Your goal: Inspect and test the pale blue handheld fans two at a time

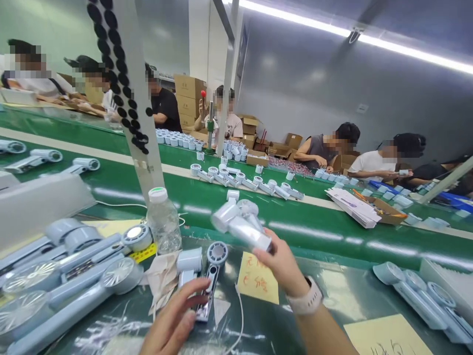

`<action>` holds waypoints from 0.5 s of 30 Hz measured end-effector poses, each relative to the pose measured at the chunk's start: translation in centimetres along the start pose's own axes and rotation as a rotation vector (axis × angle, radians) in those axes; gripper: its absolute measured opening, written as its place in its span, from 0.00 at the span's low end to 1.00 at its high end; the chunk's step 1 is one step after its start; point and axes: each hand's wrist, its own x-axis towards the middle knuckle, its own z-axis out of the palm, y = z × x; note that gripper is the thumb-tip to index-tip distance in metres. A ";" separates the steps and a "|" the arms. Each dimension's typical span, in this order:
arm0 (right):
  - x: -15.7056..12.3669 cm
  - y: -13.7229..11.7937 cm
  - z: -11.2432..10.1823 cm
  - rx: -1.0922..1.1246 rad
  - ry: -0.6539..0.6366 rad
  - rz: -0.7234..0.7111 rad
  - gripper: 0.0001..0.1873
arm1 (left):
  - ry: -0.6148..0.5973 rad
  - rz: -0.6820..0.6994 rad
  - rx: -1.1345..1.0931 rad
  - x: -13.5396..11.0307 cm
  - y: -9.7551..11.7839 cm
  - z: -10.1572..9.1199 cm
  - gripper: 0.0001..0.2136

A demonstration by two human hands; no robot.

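Observation:
My right hand [283, 264] is raised over the bench's far side, its fingers closed round the handle end of a light-blue handheld fan [249, 232]. That fan is smeared by motion, and a second one may be in the same grip. Low in front of me, my left hand [177, 315] has its fingers apart. They reach over a handheld fan [217, 254] whose handle lies opened, with inner parts showing; whether they touch it I cannot tell. Another fan body [189, 260] lies just left of it.
Many handheld fans [120, 273] are piled at left beside a clear plastic bottle [162, 222]. More fans [417, 291] lie at right. A yellow note [258, 278] and a white cable [242, 315] are on the bench. Beyond runs a green conveyor [310, 236]; several people work across it.

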 end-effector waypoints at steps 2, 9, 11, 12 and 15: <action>-4.7 -1.8 1.3 0.048 -0.105 -0.141 0.31 | -0.152 -0.155 -0.453 0.4 1.4 2.2 0.30; -11.7 -3.9 2.8 0.135 -0.332 -0.203 0.41 | -0.317 -0.502 -0.820 0.8 3.1 1.9 0.18; -11.1 -3.3 2.1 0.218 -0.401 -0.232 0.28 | -0.318 -0.533 -0.813 0.3 3.5 0.7 0.17; -10.6 -2.9 2.1 0.195 -0.371 -0.208 0.23 | -0.305 -0.540 -0.805 0.1 3.8 0.1 0.16; -8.3 -1.4 4.0 -0.031 -0.132 -0.050 0.12 | -0.226 -0.544 -0.766 -0.4 4.2 -0.9 0.14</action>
